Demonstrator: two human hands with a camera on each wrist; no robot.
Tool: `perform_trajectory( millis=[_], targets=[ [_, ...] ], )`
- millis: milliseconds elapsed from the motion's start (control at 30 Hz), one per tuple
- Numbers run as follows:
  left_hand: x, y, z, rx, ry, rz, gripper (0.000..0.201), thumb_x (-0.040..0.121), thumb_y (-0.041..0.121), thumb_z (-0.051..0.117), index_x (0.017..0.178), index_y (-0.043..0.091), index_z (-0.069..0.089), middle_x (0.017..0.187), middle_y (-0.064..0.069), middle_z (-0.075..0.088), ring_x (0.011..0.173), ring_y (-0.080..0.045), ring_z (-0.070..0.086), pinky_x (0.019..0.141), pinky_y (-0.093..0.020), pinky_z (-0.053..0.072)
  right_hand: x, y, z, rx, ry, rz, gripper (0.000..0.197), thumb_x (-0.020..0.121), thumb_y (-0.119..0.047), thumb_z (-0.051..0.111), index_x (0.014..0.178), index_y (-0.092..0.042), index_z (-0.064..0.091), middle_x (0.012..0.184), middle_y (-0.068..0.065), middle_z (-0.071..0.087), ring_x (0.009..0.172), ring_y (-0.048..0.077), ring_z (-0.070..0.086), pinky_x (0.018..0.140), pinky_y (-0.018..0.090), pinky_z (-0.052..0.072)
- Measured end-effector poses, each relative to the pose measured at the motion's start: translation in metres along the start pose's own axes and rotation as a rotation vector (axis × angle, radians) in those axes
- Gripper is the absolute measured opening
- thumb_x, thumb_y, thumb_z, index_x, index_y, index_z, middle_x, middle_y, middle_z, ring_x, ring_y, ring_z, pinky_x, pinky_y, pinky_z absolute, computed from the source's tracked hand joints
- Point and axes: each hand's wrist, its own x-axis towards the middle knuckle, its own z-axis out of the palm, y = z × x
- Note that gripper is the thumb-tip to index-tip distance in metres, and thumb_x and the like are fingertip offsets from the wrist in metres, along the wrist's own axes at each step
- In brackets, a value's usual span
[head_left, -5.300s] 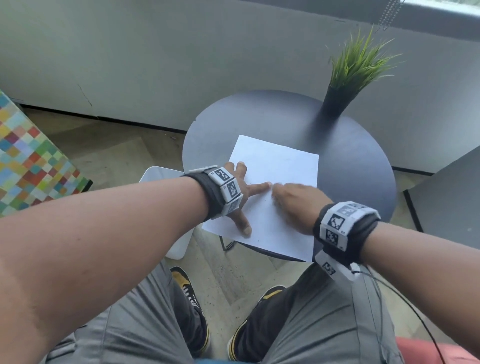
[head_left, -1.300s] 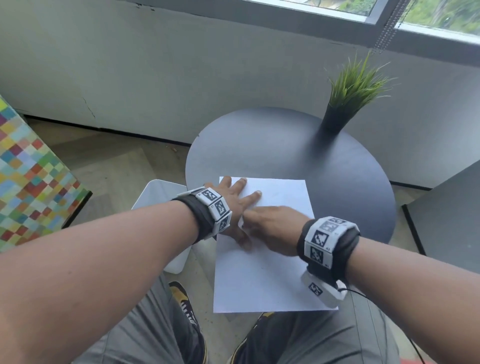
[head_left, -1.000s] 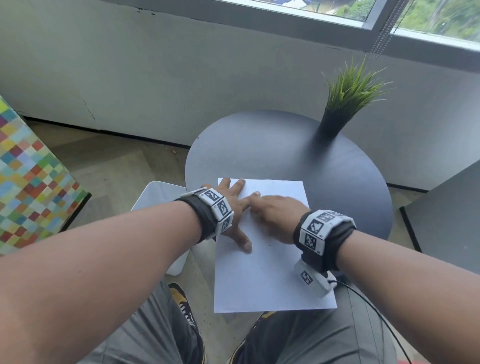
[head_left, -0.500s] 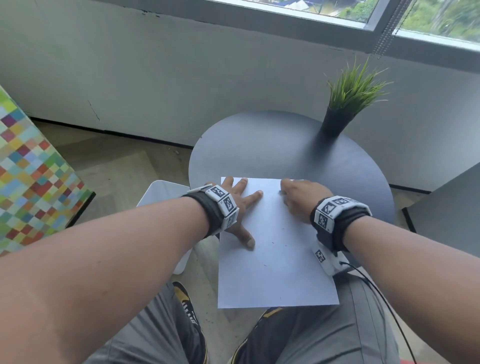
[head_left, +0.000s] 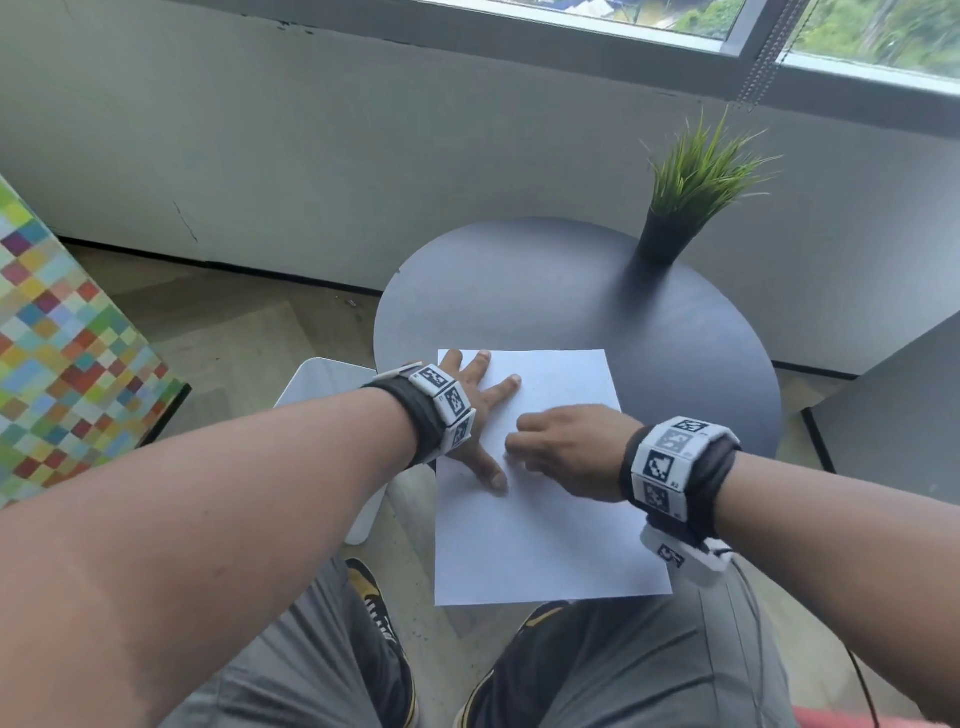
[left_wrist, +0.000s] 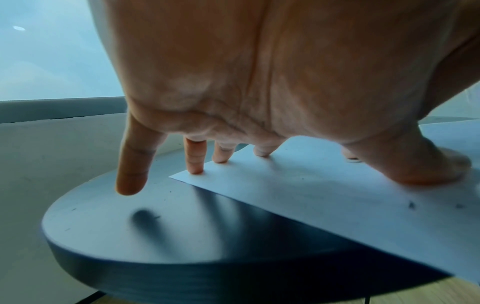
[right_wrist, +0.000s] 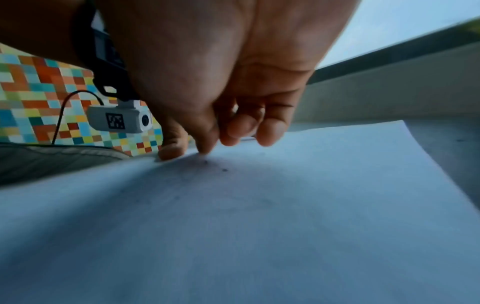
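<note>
A white paper sheet (head_left: 545, 545) lies on the round dark table (head_left: 545, 291), its near half hanging over the table's front edge. My left hand (head_left: 478, 410) lies flat with fingers spread on the sheet's far left part. In the left wrist view the little finger hovers off the paper (left_wrist: 337, 195) above the table (left_wrist: 130, 236). My right hand (head_left: 566, 452) is in the middle of the sheet, close to the left thumb. Its fingers are curled, and thumb and fingertip touch the paper (right_wrist: 259, 205); it holds nothing.
A grass plant in a dark pot (head_left: 665, 234) stands at the table's far right. A white stool (head_left: 317, 379) is left of the table, a checkered panel (head_left: 57, 364) further left, a grey cabinet (head_left: 893, 415) on the right. My knees sit under the sheet.
In the last half second my right hand slid from the sheet's far right edge back left and nearer, towards the left thumb. The left hand stayed put. Five seconds ago the sheet lay angled, further onto the table.
</note>
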Motion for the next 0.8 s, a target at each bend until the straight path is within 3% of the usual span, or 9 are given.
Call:
perform_trajectory(
  millis=[133,200,300,400,467,567,633,700,800],
  targets=[
    [0.001,-0.001,0.001,-0.017,0.007,0.007,0.140,0.046,0.099,0.056,0.153,0.045,-0.017,0.166,-0.002,-0.013,0.148,-0.038,0.003,0.108,-0.064,0.032,-0.005,0.024,-0.003,0.005,0.112,0.308,0.011,0.098,-0.032,0.037,0.104,-0.026,0.044,0.102,-0.003,0.055,0.096,0.025,0.059,0.065,0.033,0.040],
    [0.000,-0.001,0.001,-0.014,0.006,0.003,0.140,0.046,0.099,0.056,0.153,0.045,-0.017,0.166,-0.002,-0.013,0.148,-0.038,0.003,0.108,-0.064,0.032,-0.002,0.005,-0.002,0.069,0.087,0.218,0.011,0.094,-0.023,0.042,0.105,-0.022,0.045,0.100,-0.001,0.055,0.093,0.026,0.058,0.066,0.034,0.041],
    [0.001,0.001,0.001,-0.003,0.014,-0.001,0.140,0.047,0.098,0.056,0.154,0.043,-0.016,0.166,-0.003,-0.012,0.148,-0.038,0.004,0.108,-0.064,0.032,-0.004,-0.013,0.002,0.095,0.024,0.043,0.011,0.097,-0.029,0.043,0.106,-0.025,0.046,0.099,-0.003,0.056,0.090,0.024,0.057,0.069,0.038,0.047],
    [0.002,0.001,0.002,-0.020,0.013,0.009,0.139,0.049,0.097,0.058,0.154,0.043,-0.016,0.166,-0.003,-0.013,0.147,-0.038,0.004,0.107,-0.064,0.033,0.003,0.016,-0.004,0.076,0.060,0.371,0.013,0.094,-0.030,0.041,0.106,-0.027,0.042,0.107,-0.003,0.059,0.099,0.025,0.059,0.070,0.035,0.047],
    [0.001,-0.001,0.004,-0.034,0.014,0.010,0.137,0.051,0.097,0.058,0.154,0.043,-0.016,0.166,-0.001,-0.014,0.148,-0.037,0.003,0.107,-0.064,0.033,0.010,0.020,-0.008,0.088,0.040,0.465,0.016,0.093,-0.026,0.041,0.108,-0.023,0.043,0.109,0.002,0.061,0.099,0.028,0.058,0.071,0.036,0.047],
    [0.000,-0.001,0.006,-0.035,0.023,0.010,0.137,0.051,0.097,0.057,0.155,0.042,-0.014,0.166,0.001,-0.015,0.148,-0.036,0.002,0.106,-0.066,0.033,0.020,-0.010,-0.008,0.162,0.004,0.214,0.016,0.093,-0.025,0.046,0.108,-0.022,0.050,0.105,-0.001,0.062,0.097,0.026,0.059,0.075,0.039,0.047],
    [0.000,-0.002,0.007,-0.041,0.033,0.010,0.139,0.050,0.098,0.057,0.155,0.040,-0.014,0.166,0.002,-0.015,0.148,-0.035,0.002,0.106,-0.067,0.033,0.020,-0.013,-0.007,0.188,0.000,0.155,0.014,0.094,-0.028,0.047,0.107,-0.027,0.051,0.106,-0.005,0.061,0.099,0.024,0.059,0.076,0.040,0.048],
    [0.001,-0.003,0.008,-0.066,0.035,0.014,0.140,0.050,0.097,0.057,0.156,0.038,-0.014,0.166,0.003,-0.015,0.149,-0.034,0.002,0.107,-0.066,0.032,0.024,0.009,-0.012,0.131,0.010,0.291,0.023,0.093,-0.026,0.044,0.115,-0.027,0.049,0.116,-0.002,0.061,0.105,0.026,0.058,0.078,0.037,0.048],
    [0.001,-0.003,0.009,-0.068,0.032,0.007,0.141,0.050,0.098,0.056,0.156,0.038,-0.014,0.166,0.004,-0.015,0.149,-0.033,0.003,0.107,-0.066,0.032,0.028,0.041,-0.019,0.104,0.050,0.624,0.020,0.095,-0.028,0.037,0.108,-0.019,0.049,0.112,0.008,0.062,0.092,0.029,0.055,0.075,0.034,0.047]
  ],
)
